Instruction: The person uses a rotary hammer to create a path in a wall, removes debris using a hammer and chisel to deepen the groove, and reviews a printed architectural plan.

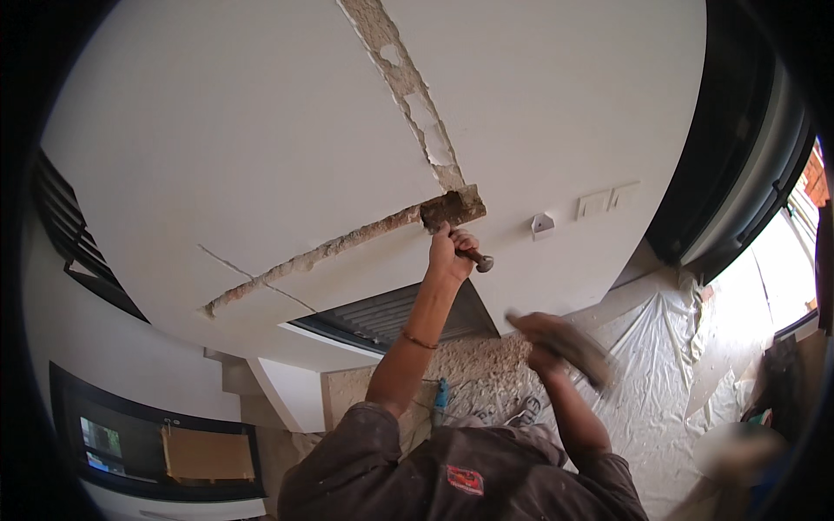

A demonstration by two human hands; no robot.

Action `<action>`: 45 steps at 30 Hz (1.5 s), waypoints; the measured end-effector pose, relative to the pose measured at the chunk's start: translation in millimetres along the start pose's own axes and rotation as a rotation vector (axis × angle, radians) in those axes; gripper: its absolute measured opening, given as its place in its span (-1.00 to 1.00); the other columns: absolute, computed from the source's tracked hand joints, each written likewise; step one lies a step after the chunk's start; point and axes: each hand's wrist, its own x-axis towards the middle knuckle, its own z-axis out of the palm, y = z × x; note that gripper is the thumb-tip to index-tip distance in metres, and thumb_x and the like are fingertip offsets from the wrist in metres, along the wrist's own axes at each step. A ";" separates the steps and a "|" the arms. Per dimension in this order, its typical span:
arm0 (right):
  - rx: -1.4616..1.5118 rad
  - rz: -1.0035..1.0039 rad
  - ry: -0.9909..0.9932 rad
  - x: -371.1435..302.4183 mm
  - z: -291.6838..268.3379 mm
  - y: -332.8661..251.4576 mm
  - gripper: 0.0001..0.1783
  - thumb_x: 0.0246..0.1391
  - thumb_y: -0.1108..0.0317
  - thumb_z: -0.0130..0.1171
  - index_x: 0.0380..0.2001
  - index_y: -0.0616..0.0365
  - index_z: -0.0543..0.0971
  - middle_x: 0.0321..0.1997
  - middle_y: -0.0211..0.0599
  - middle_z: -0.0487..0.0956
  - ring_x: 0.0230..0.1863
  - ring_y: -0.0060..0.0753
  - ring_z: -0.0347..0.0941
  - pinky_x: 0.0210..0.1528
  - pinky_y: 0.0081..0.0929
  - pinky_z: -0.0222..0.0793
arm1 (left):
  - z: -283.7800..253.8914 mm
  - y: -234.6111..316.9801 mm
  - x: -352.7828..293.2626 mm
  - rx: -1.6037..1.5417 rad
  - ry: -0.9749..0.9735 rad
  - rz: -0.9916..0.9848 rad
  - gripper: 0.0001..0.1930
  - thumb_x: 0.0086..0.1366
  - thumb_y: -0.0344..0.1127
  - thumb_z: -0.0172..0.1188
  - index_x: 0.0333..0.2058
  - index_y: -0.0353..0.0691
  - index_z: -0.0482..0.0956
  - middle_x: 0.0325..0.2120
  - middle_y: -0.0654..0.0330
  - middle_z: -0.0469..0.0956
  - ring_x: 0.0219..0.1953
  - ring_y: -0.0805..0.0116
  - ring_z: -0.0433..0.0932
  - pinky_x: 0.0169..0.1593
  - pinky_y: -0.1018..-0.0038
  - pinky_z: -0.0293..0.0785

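My left hand [453,253] is wrapped around a metal chisel [482,261], its blunt end sticking out on the right of my fist. The chisel's working end is hidden in or behind my hand, at the rough rectangular hole [450,208] in the white wall. My right hand [543,334] is closed on a hammer [580,354], smeared by motion, lower and to the right of the chisel and apart from it. From the hole, one chased groove [321,249] runs left and another groove [407,80] runs up the wall.
A vent grille [400,317] sits low in the wall. Wall sockets [595,205] and a small box [542,227] are right of the hole. Rubble [478,360] and plastic sheeting [643,382] cover the floor; a teal tool [440,399] stands near my feet.
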 end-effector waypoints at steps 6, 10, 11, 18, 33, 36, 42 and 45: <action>0.284 0.251 -0.095 -7.7 -4.1 -23.3 -0.49 0.16 -0.12 -0.03 -0.47 0.18 0.42 -0.68 -0.38 0.39 -0.69 -0.38 0.29 -0.63 -0.41 0.19 | -11.0 13.8 -3.4 0.058 0.021 0.033 -0.63 0.45 -0.06 -0.16 -0.52 -0.11 0.20 -0.71 0.41 0.06 -0.70 0.56 0.05 -0.62 0.60 0.09; 0.140 -0.043 -0.077 4.3 -15.2 -48.3 -0.63 0.15 0.05 0.06 -0.47 0.17 0.46 -0.69 -0.30 0.39 -0.63 -0.31 0.35 -0.49 -0.38 0.27 | -8.1 25.1 -17.4 0.039 -0.013 -0.079 -0.65 0.45 -0.07 -0.16 -0.51 -0.11 0.23 -0.72 0.42 0.07 -0.70 0.58 0.06 -0.61 0.62 0.09; -0.338 -0.008 -0.187 3.8 -4.3 -33.3 -0.67 0.16 0.11 0.07 -0.46 0.18 0.47 -0.70 -0.27 0.40 -0.62 -0.28 0.37 -0.45 -0.36 0.30 | -7.1 22.7 -14.6 0.034 -0.033 -0.125 -0.65 0.45 -0.07 -0.16 -0.50 -0.11 0.24 -0.72 0.42 0.07 -0.70 0.58 0.06 -0.61 0.62 0.09; 0.182 0.422 -0.369 -39.5 21.3 -1.3 -0.37 0.23 -0.16 -0.18 -0.31 0.30 0.49 -0.70 -0.27 0.39 -0.66 -0.42 0.35 -0.56 -0.38 0.28 | -62.5 36.9 -47.8 0.523 -0.138 -0.173 -0.66 0.43 -0.02 -0.11 -0.47 -0.09 0.30 -0.71 0.44 0.06 -0.71 0.60 0.04 -0.61 0.62 0.08; 0.655 0.316 0.251 6.2 -54.3 -62.6 -0.10 -0.12 -0.64 -0.22 -0.35 0.11 0.37 -0.63 -0.37 0.35 -0.65 -0.48 0.30 -0.56 -0.44 0.30 | -1.0 -10.6 6.3 0.050 -0.059 0.123 -0.65 0.46 -0.04 -0.23 -0.48 -0.09 0.21 -0.67 0.39 0.09 -0.65 0.52 0.09 -0.51 0.53 0.18; 0.488 -0.020 0.230 20.1 -19.2 -37.1 -0.29 -0.04 -0.45 -0.11 -0.38 0.07 0.37 -0.62 -0.41 0.32 -0.58 -0.48 0.29 -0.46 -0.41 0.30 | 20.3 -27.5 12.3 0.042 -0.020 0.135 -0.62 0.48 -0.05 -0.27 -0.50 -0.12 0.17 -0.69 0.38 0.08 -0.66 0.52 0.08 -0.53 0.55 0.19; 0.059 0.603 -0.114 6.3 25.7 31.5 -0.33 0.19 -0.34 -0.28 -0.42 0.13 0.35 -0.69 -0.37 0.33 -0.71 -0.51 0.29 -0.66 -0.54 0.24 | 6.2 -15.9 36.6 0.045 0.051 0.197 -0.63 0.47 -0.04 -0.27 -0.50 -0.11 0.15 -0.68 0.30 0.07 -0.64 0.40 0.10 -0.48 0.39 0.26; 0.637 0.437 0.107 19.0 -20.5 -2.0 -0.12 -0.08 -0.62 -0.28 -0.28 0.07 0.34 -0.53 -0.38 0.38 -0.62 -0.42 0.32 -0.58 -0.43 0.26 | 9.1 -7.4 21.2 -0.029 0.053 0.162 -0.62 0.47 -0.05 -0.28 -0.51 -0.10 0.17 -0.69 0.30 0.07 -0.63 0.41 0.11 -0.47 0.41 0.24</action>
